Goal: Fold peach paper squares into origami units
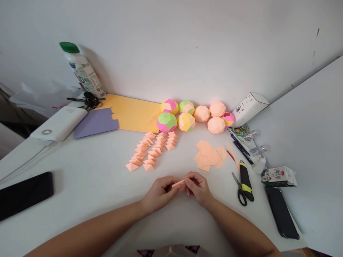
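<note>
Low over the front of the white table, my left hand (pixel 162 192) and my right hand (pixel 197 187) pinch a small piece of peach paper (pixel 179 184) between them, thumbs on top. Its far side is hidden by my fingers. Beyond my left hand lie rows of folded peach paper units (pixel 149 151), set close behind one another. Loose flat peach paper pieces (pixel 210 157) are heaped beyond my right hand. Along the wall sit several faceted paper balls (pixel 166 122), some plain peach, others in green, pink and yellow.
Orange sheets (pixel 136 112) and a purple sheet (pixel 93 123) lie at back left, near a bottle (pixel 85 71), keys (pixel 89 100) and a white power bank (pixel 60 123). Scissors (pixel 239 189), a utility knife (pixel 245 180), a milk carton (pixel 278 176) and a dark phone (pixel 282 212) are right; another phone (pixel 25 194) is left.
</note>
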Demonstrator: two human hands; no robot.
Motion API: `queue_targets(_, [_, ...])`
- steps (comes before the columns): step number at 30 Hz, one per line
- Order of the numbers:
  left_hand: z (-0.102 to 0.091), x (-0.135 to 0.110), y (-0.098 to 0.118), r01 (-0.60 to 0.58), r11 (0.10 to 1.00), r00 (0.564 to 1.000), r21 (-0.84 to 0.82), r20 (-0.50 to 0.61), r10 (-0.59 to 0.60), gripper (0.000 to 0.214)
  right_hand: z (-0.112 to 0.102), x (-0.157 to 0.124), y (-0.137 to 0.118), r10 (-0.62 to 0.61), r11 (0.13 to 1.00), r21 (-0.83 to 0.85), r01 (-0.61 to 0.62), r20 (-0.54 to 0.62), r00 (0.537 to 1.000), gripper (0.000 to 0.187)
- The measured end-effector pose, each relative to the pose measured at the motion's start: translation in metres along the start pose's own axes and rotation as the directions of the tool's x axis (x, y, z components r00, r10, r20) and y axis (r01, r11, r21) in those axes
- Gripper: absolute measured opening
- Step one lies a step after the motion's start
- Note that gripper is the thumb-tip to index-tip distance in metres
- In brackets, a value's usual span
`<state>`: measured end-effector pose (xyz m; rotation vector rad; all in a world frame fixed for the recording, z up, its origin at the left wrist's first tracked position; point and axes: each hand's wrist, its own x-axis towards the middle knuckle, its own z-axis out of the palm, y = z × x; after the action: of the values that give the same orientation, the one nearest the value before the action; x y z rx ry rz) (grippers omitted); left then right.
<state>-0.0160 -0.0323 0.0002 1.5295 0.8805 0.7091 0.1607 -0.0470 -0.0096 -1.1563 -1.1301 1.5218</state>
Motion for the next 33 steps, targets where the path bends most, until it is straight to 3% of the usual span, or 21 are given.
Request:
queue_targets(5, [0.001,0.001,-0.004,0.058,0.998,0.985,-0.027,-0.163,-0.062,0.027,-0.002,0.000,0.003,0.059,0.997,0.041,-0.058,-0.025,0.998,0.023])
queue_targets(12, [-0.001,0.002,-0.003,0.043,0.987,0.990,-0.156,-0.129,-0.064,0.030,0.003,-0.004,-0.001,-0.026,0.991,-0.132,0.031,0.043,0.999,0.019])
queue_targets(21, [0.000,0.002,-0.006,0.074,0.991,0.987,-0.113,-0.135,-0.089,0.026,-0.001,-0.003,0.008,0.010,0.994,-0.105,-0.012,-0.024,1.000,0.026])
queue_targets(33, [0.000,0.001,-0.012,0.098,0.960,0.978,-0.260,-0.152,-0.141,0.025,-0.001,-0.005,0.007,0.007,0.991,-0.134,-0.006,0.007,1.000,0.025])
